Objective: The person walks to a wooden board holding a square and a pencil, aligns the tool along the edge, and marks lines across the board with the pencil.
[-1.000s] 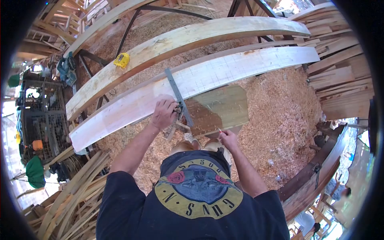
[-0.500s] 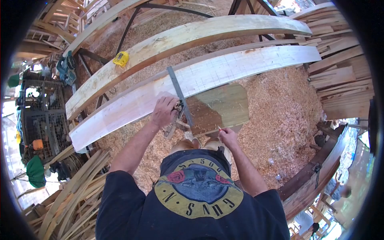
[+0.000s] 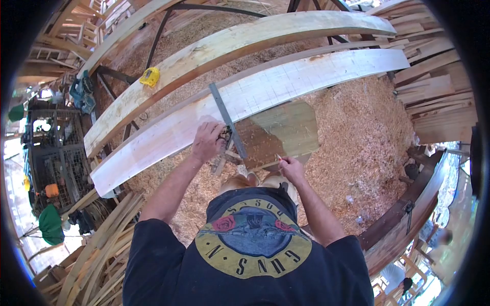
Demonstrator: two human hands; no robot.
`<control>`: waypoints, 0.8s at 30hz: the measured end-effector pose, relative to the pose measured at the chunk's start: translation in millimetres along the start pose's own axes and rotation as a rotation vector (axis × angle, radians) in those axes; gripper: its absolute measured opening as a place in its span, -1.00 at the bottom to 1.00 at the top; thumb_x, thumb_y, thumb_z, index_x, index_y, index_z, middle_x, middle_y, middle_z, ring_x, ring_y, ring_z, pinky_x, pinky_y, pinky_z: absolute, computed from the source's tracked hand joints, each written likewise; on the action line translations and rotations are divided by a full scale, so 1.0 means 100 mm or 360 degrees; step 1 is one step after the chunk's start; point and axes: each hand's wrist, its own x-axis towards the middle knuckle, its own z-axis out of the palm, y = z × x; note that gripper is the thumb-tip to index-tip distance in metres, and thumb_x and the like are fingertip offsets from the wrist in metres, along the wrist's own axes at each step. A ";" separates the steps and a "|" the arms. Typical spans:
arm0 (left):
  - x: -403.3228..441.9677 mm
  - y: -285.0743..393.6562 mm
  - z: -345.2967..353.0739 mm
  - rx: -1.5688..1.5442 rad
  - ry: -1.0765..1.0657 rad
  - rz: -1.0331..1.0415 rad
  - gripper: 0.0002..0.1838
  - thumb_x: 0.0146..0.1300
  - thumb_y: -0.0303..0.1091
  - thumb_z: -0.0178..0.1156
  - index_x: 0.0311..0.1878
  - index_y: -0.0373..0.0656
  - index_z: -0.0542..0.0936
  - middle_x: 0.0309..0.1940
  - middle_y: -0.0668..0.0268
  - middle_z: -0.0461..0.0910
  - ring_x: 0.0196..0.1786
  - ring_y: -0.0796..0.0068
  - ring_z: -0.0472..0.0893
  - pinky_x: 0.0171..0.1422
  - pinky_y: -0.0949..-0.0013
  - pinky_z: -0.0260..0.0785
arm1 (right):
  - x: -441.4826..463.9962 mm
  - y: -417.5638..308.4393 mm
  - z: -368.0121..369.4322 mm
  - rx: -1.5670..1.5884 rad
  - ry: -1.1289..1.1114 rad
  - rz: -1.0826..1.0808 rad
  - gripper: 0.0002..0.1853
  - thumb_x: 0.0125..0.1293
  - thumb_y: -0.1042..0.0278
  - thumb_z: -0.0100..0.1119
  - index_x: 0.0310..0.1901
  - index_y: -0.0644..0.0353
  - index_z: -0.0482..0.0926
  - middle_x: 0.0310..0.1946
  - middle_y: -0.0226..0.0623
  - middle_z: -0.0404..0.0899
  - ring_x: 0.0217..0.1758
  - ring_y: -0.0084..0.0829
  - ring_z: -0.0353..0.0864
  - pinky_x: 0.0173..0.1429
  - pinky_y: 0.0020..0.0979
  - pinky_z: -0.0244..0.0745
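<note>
My left hand (image 3: 208, 139) is closed around the dark head of a combination square (image 3: 221, 104), against the near edge of a pale curved timber (image 3: 275, 87). The square's metal blade lies across the timber and sticks out past its near edge. Several thin cross lines show on the timber, right of the blade. Lower and to the right, my right hand (image 3: 292, 170) pinches a thin pencil (image 3: 279, 157) with a reddish part. The pencil is over a plywood board (image 3: 301, 127), apart from the timber; I cannot tell whether its tip touches the board.
A second curved timber (image 3: 255, 43) lies beyond, with a yellow tape measure (image 3: 150, 77) on it. A green-blue power tool (image 3: 83, 93) is at the left. Stacked planks (image 3: 439, 94), bent strips (image 3: 99, 245) and wood shavings (image 3: 357, 148) surround me. Other people are at lower right.
The view has shifted slightly, moving the timbers up at the right. My left hand keeps its hold on the square; my right hand stays low with the pencil, which has tilted a little.
</note>
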 end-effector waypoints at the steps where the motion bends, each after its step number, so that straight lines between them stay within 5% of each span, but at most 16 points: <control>1: 0.00 0.01 0.00 -0.0001 -0.0005 -0.0003 -0.35 -0.05 -0.48 0.50 0.21 -0.15 0.60 0.06 0.16 0.57 0.13 0.04 0.53 0.30 0.06 0.38 | 0.04 0.07 0.03 0.0031 -0.0008 -0.0021 -0.70 0.39 0.25 0.25 -0.01 0.27 0.76 -0.40 -0.34 0.75 -0.48 -0.58 0.64 -0.36 -0.43 0.56; 3: 0.01 0.02 -0.02 -0.0002 -0.0016 -0.0005 -0.36 -0.04 -0.47 0.50 0.21 -0.16 0.60 0.06 0.16 0.57 0.13 0.04 0.53 0.30 0.06 0.38 | 0.13 0.18 0.08 0.0097 -0.0023 -0.0064 -0.71 0.40 0.26 0.24 -0.01 0.27 0.75 -0.40 -0.35 0.75 -0.48 -0.58 0.64 -0.37 -0.42 0.55; 6: 0.01 0.01 -0.01 -0.0001 -0.0013 -0.0005 -0.35 -0.04 -0.47 0.50 0.22 -0.16 0.59 0.06 0.16 0.57 0.14 0.04 0.53 0.31 0.06 0.38 | 0.02 -0.04 0.00 -0.0014 -0.0064 0.0051 -0.59 0.34 0.08 0.22 0.05 0.19 0.76 -0.26 -0.12 0.82 -0.20 -0.29 0.81 -0.03 -0.27 0.67; 12: 0.03 0.02 -0.04 0.0033 0.0005 0.0046 -0.36 -0.04 -0.47 0.43 0.23 -0.14 0.58 0.02 0.18 0.58 0.08 0.09 0.54 0.22 0.08 0.38 | 0.03 -0.11 0.00 0.0208 -0.0108 0.0025 -0.71 0.42 0.28 0.24 0.02 0.28 0.74 -0.38 -0.34 0.74 -0.46 -0.57 0.65 -0.36 -0.43 0.56; 18: 0.03 0.00 0.01 0.0093 -0.0078 0.0013 -0.30 -0.03 -0.49 0.43 0.31 -0.17 0.60 -0.05 0.17 0.55 0.02 0.09 0.53 0.18 0.09 0.40 | 0.02 -0.18 -0.02 0.0311 -0.0132 0.0048 -0.73 0.42 0.32 0.21 0.04 0.26 0.72 -0.43 -0.35 0.70 -0.49 -0.57 0.62 -0.40 -0.43 0.53; 24: 0.05 0.03 -0.02 0.0104 -0.0044 0.0034 -0.31 -0.02 -0.50 0.44 0.31 -0.15 0.61 -0.07 0.18 0.55 0.02 0.11 0.53 0.17 0.10 0.41 | -0.08 -0.41 -0.07 0.0690 -0.0160 0.0001 -0.67 0.50 0.34 0.12 0.22 0.24 0.62 -0.17 -0.19 0.77 -0.41 -0.52 0.72 -0.39 -0.40 0.64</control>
